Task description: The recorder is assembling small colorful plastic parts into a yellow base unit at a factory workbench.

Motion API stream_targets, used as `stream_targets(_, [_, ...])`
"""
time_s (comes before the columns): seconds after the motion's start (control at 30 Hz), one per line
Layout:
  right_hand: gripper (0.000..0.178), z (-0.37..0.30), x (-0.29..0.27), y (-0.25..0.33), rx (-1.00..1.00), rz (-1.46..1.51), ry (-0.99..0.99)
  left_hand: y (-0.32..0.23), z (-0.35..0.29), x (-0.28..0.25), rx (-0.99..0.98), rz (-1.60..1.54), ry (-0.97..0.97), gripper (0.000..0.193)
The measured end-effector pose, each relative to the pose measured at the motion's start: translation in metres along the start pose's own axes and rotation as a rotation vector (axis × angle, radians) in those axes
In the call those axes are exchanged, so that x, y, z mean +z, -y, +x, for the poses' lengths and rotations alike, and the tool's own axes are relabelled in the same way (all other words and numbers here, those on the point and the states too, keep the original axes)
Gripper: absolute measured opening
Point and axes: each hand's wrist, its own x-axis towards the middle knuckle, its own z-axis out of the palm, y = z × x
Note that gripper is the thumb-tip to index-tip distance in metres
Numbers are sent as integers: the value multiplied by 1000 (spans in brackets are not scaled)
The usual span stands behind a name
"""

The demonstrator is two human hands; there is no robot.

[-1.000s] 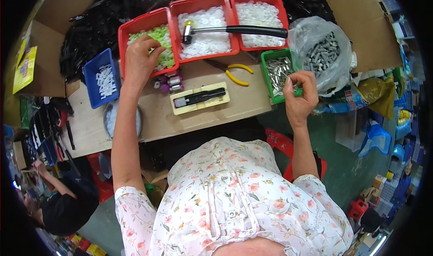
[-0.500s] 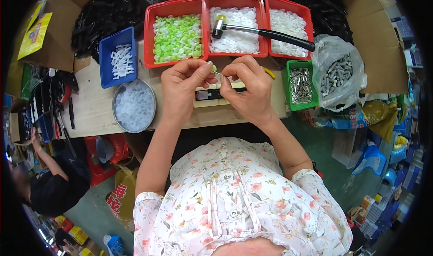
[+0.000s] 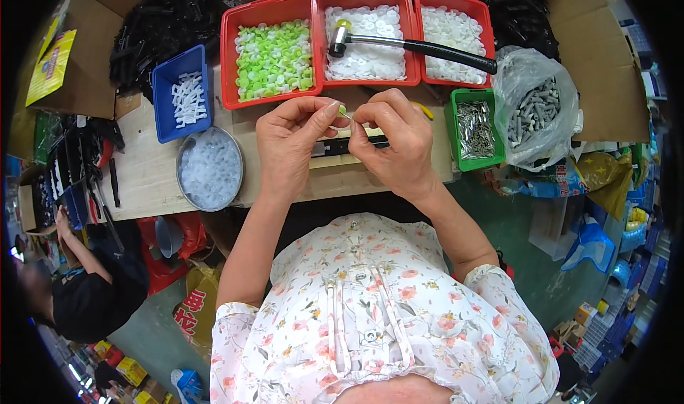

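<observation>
Our left hand (image 3: 288,139) pinches a little green piece (image 3: 343,110). Our right hand's (image 3: 400,146) fingers (image 3: 370,112) are together beside it; we can't tell what they hold.

Hammer (image 3: 427,48) atop bins (image 3: 374,82) beyond the hands (image 3: 397,147), bowl (image 3: 241,167) left, bag (image 3: 514,69) right

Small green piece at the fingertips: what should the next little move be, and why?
Probably easing the right hand gently against the green piece, keeping the left hand steady. The left fingertips pinch the piece, and the right fingertips are close beside it; whether they hold anything is too small to tell.
</observation>
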Motion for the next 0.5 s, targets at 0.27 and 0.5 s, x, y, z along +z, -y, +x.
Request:
stream_targets(0.27, [17, 3, -10, 1, 71, 37, 120, -1, -7, 1, 68, 92, 27, 12])
stream_targets(0.5, [14, 5, -9, 2, 225, 355, 173, 3, -10, -14, -200, -222, 55, 17])
